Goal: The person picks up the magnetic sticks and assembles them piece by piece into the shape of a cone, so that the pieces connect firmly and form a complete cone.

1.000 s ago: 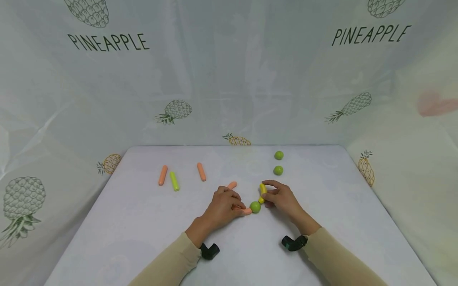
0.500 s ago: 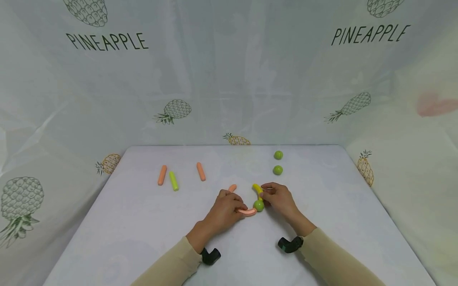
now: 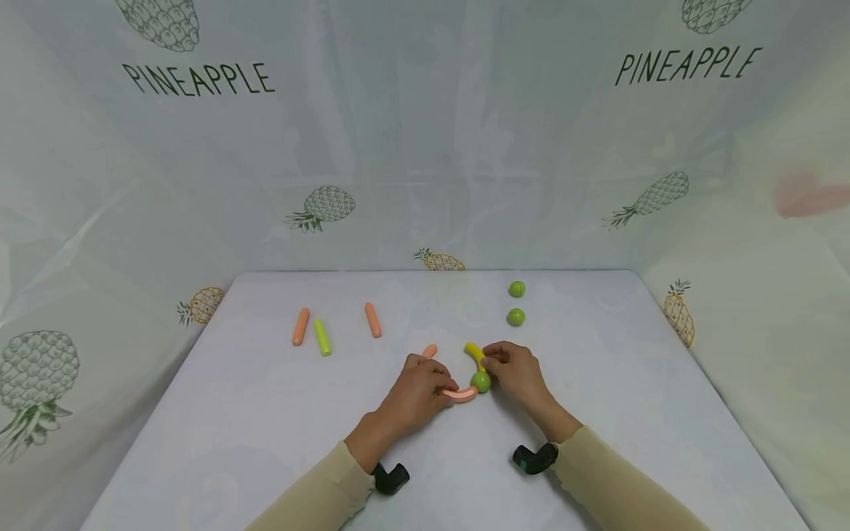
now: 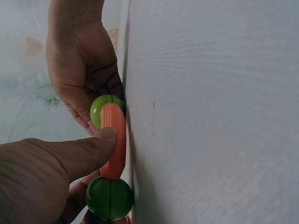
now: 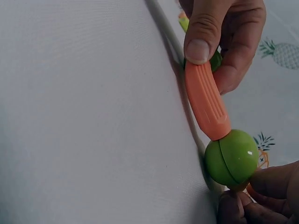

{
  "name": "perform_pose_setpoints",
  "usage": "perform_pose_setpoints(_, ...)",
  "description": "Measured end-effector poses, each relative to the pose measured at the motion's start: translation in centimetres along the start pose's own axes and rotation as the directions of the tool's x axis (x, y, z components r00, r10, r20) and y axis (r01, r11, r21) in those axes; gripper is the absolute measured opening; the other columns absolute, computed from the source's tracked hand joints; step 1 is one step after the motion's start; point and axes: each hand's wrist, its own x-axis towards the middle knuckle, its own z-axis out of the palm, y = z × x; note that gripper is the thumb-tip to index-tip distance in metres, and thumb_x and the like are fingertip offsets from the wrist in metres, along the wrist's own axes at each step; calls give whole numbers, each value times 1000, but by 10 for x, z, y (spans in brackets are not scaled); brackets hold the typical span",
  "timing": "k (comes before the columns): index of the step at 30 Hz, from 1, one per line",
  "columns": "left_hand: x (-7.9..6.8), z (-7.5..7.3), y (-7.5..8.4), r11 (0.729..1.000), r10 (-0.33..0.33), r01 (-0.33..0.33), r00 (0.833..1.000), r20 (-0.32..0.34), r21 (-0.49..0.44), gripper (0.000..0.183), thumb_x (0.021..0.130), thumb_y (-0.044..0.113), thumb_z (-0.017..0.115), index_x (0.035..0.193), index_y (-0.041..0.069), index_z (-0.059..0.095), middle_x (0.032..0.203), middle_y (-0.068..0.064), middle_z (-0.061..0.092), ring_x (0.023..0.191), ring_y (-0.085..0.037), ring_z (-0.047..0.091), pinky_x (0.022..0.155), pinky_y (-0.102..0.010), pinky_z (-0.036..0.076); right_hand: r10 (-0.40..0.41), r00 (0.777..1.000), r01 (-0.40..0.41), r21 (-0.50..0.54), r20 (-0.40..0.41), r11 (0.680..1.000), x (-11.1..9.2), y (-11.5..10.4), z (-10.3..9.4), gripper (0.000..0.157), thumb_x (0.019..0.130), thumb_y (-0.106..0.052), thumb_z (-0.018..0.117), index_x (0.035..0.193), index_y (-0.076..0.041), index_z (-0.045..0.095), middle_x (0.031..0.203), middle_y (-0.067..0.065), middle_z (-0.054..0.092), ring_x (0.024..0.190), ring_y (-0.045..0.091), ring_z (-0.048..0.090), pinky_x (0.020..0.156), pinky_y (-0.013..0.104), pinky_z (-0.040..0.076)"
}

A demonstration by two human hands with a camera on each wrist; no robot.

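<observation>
My left hand (image 3: 413, 392) pinches a curved orange stick (image 3: 462, 396) between thumb and fingers. One end of that stick meets a green ball (image 5: 232, 157); its other end meets a second green ball (image 4: 110, 199), which the left hand hides in the head view. A yellow curved stick (image 3: 474, 352) rises from the first ball and leans left at its far end. Thumb and fingers of my right hand (image 3: 520, 372) pinch this yellow stick close to the ball. Another orange stick (image 3: 430, 351) pokes out behind the left hand, partly hidden.
On the white table (image 3: 219, 442), two loose orange sticks (image 3: 302, 327) and a lime-green stick (image 3: 322, 337) lie at the back left. Two green balls (image 3: 516, 317) sit at the back right. A pineapple-print curtain (image 3: 425, 133) surrounds the table.
The yellow stick's far end has swung left, and my right hand has shifted slightly left with it. The green ball and the held orange stick have moved a little to the right.
</observation>
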Motion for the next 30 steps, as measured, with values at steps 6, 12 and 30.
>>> perform_pose_setpoints(6, -1, -3, 3, 999, -6, 6, 1000, 7, -33, 16, 89, 24, 87, 103, 17, 85, 109, 2, 73, 108, -18, 61, 102, -38, 42, -9, 1000, 9, 0, -7, 1000, -1, 1, 1, 22, 98, -14, 73, 118, -5, 75, 105, 8, 79, 88, 16, 69, 76, 30, 57)
perform_pose_setpoints(12, 0, -4, 3, 999, -22, 22, 1000, 20, -35, 16, 90, 22, 86, 105, 17, 84, 111, 2, 73, 110, -18, 60, 102, -38, 42, -48, 999, 48, -25, -17, 999, -3, 2, 2, 25, 100, -16, 72, 122, -5, 75, 113, 9, 79, 99, 21, 71, 85, 38, 59)
perform_pose_setpoints(30, -4, -5, 4, 998, -20, 22, 999, 30, -65, 18, 92, 17, 83, 110, 17, 84, 118, 2, 74, 117, -20, 57, 101, -36, 44, -228, 972, 227, 18, 65, 974, -33, 27, -11, 32, 91, -18, 84, 122, -13, 77, 118, 6, 72, 102, 18, 66, 86, 26, 54)
